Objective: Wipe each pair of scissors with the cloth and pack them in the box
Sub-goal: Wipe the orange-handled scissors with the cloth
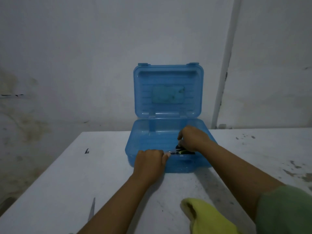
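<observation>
Both hands point(149, 160) point(194, 138) seemingly on boxed scissors point(181, 151)

Single head cam, wide-angle, looking forward and down over a white table point(67, 174). Both forearms enter from the bottom edge, so the viewpoint sits right behind the near table side. Open blue box point(168, 92) sits centre frame, mid-distance; wall point(67, 56) fills the upper half. Yellow cloth point(207, 217) is closest, cropped at the bottom. No second view, so no overlap.
</observation>
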